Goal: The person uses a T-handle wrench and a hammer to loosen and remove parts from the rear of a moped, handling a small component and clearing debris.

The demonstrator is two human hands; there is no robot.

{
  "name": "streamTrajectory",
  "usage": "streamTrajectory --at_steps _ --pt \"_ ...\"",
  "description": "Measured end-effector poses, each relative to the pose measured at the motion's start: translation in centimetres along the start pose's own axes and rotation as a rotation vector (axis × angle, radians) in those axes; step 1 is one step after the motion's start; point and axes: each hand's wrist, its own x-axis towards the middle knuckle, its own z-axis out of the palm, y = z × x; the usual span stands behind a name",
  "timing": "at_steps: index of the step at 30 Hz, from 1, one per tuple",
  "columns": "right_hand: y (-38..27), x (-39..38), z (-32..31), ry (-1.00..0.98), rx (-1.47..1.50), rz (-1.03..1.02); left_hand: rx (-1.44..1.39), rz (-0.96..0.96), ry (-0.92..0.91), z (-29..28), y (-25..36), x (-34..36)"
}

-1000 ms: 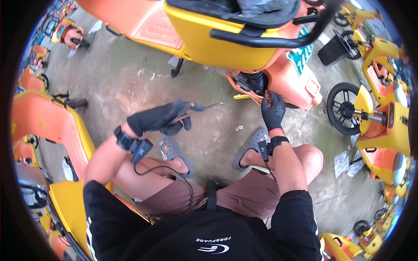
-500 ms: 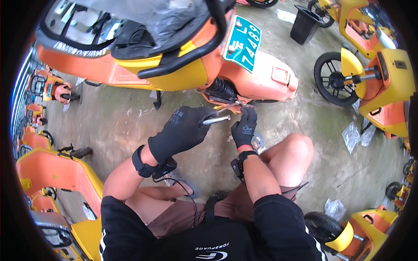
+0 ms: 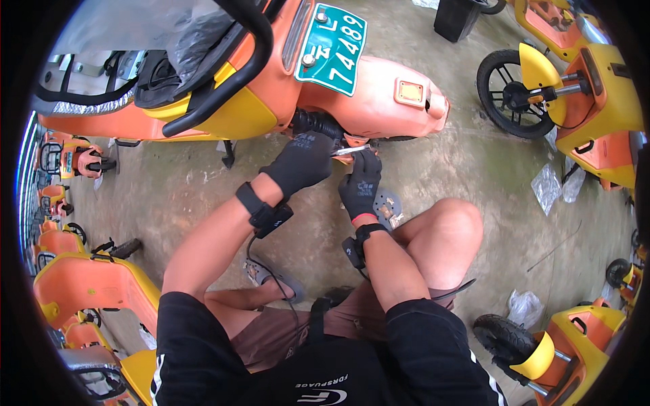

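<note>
My left hand point(image 3: 301, 162), in a dark grey work glove, is closed around a silver socket wrench point(image 3: 352, 149). The bare rod of this tool points right, toward the fingertips of my other hand. My gloved right hand point(image 3: 360, 186) is raised with its fingers bent together by the scooter's rear axle area; whatever they pinch is too small to make out. Before me stands an orange and yellow electric scooter point(image 3: 379, 101) with a green number plate point(image 3: 335, 51). Its black shock absorber point(image 3: 317, 122) sits just beyond my left hand, which partly hides the parts below.
Other scooters surround me: one with its front wheel point(image 3: 514, 95) at the right, one at the lower right point(image 3: 569, 352), one at the left point(image 3: 95, 284). A black bin point(image 3: 457, 19) stands at the back. Plastic bags point(image 3: 546, 189) lie on the concrete floor point(image 3: 467, 166).
My left hand has moved in closer to the scooter, and the wrench's rod now lies nearer my right fingertips. The whole view has shifted, putting the scooter further left and higher.
</note>
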Motion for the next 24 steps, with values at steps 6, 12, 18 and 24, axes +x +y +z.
streamTrajectory --at_steps 6,12,18,24 --pt "0.4 0.1 0.1 0.045 0.022 -0.072 0.049 -0.104 -0.022 3.4 2.8 -2.8" --pt "0.5 0.7 -0.7 0.104 0.223 -0.04 -0.18 -0.365 0.087 5.4 3.6 -4.7" --pt "-2.2 7.2 -7.3 -0.072 1.28 0.677 -0.433 -0.507 0.369 8.4 4.1 -8.1" --pt "-11.4 10.7 -11.2 -0.221 0.598 0.19 -0.439 -0.511 0.461 10.3 4.0 -9.3"
